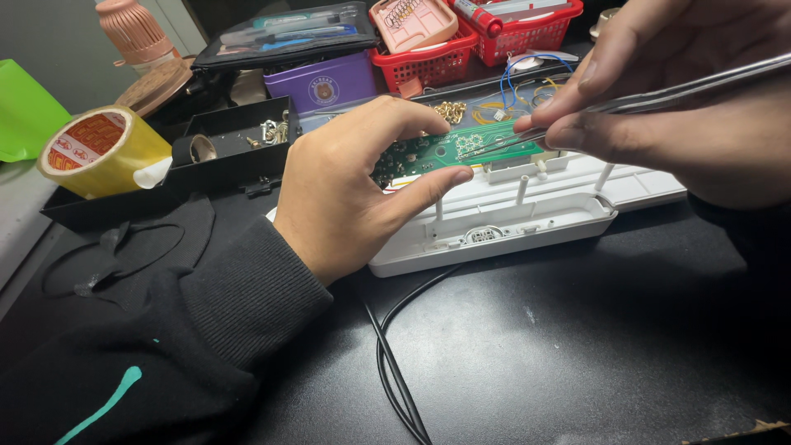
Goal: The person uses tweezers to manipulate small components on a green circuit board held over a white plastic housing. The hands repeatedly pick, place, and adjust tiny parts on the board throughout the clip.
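My left hand (pixel 346 189) pinches the green circuit board (pixel 461 148) between thumb and fingers, holding it above the white plastic housing (pixel 511 222). My right hand (pixel 684 99) squeezes metal tweezers (pixel 643 100), tips touching the board between my hands.

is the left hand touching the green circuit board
Touching: the head view shows the left hand pinching the green circuit board, thumb tip on its near edge, fingers curled over its far edge.
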